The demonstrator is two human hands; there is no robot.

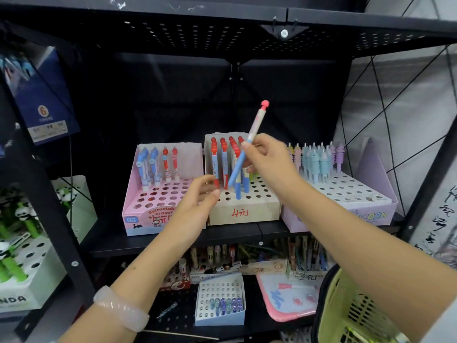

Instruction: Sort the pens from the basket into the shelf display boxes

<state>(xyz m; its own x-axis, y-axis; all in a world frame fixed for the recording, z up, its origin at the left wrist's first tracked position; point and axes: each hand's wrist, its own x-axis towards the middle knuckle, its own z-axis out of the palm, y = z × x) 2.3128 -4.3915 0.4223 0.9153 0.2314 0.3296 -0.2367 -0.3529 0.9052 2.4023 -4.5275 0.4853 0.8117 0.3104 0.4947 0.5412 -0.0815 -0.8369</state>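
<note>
My right hand (268, 159) pinches a blue pen (249, 139) with a red ball top, tilted up to the right above the beige middle display box (243, 211) marked 4. That box holds several red-topped blue pens (223, 162) upright in its holes. My left hand (197, 201), fingers relaxed and holding nothing, hovers at the box's front left corner. The green basket (346, 315) sits at the bottom right, under my right forearm.
A pink eraser-pen box (148, 214) stands left of the beige one and a purple unicorn pen box (363, 216) right of it. Below are more pen boxes, a small white holed box (220, 303) and a pink board (286, 300). Panda pens (22, 219) stand at far left.
</note>
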